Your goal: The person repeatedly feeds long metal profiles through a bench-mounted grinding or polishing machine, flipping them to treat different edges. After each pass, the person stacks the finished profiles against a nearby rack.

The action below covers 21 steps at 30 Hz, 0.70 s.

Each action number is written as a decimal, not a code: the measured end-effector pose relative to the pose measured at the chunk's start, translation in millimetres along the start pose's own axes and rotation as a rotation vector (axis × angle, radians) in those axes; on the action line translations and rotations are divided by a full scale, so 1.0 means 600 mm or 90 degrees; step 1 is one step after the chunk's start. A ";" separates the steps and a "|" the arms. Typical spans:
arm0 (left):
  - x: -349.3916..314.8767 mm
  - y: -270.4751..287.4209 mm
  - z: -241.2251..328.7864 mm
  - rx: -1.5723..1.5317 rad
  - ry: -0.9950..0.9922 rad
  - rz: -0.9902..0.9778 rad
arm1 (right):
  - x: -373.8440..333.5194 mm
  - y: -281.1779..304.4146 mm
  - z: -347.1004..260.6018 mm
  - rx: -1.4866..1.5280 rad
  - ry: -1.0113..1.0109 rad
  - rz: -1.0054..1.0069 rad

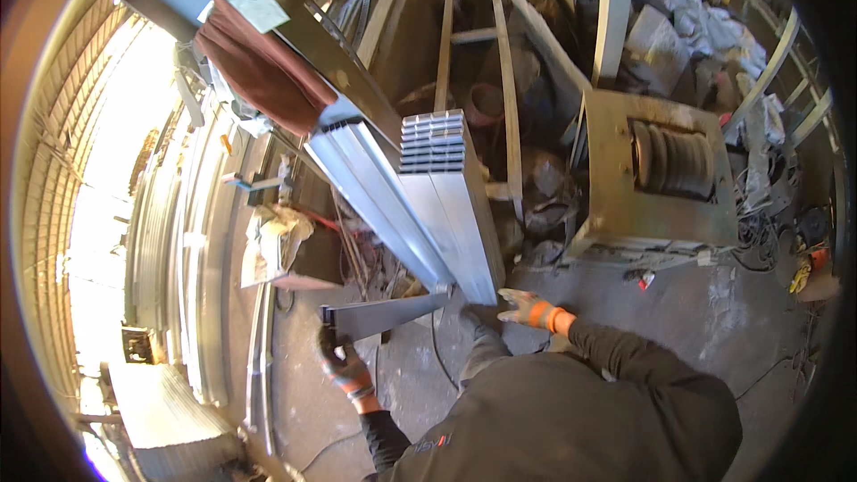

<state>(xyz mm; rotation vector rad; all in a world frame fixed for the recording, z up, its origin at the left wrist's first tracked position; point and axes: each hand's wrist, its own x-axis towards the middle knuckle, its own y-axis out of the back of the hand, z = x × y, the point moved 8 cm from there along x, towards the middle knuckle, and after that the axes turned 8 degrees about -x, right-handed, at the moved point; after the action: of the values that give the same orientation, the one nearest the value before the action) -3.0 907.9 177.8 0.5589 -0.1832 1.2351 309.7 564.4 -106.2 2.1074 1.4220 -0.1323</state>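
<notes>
My left hand, in a dark and orange glove, has its fingers closed around the left end of a grey metal profile. This piece lies crosswise, and its right end meets the foot of the long metal profiles. My right hand, gloved alike, has its fingers stretched out beside the near end of a stack of silver metal profiles; whether it touches them I cannot tell. Left of that stack, more long silver profiles lean at a slant.
A box-shaped metal machine with a ribbed roller stands to the right. At the left are a cloth-topped box and long metal sheets. A cable runs over the floor. A ladder-like frame lies ahead; brown cloth hangs at upper left.
</notes>
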 end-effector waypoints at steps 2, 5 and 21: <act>-0.040 0.082 0.126 0.008 -0.063 0.032 | -0.025 -0.038 -0.066 -0.114 0.152 -0.083; -0.051 0.149 0.390 0.094 -0.208 0.042 | -0.057 -0.092 -0.181 -0.148 0.388 -0.054; -0.612 -0.025 0.392 -0.001 -0.015 -0.611 | -0.555 0.056 -0.121 0.599 0.301 0.195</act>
<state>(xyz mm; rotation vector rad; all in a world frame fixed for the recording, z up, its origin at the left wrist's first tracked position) -73.4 479.3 217.6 0.5567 0.0705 0.2958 180.8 321.5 98.0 3.2805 1.4084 -0.2231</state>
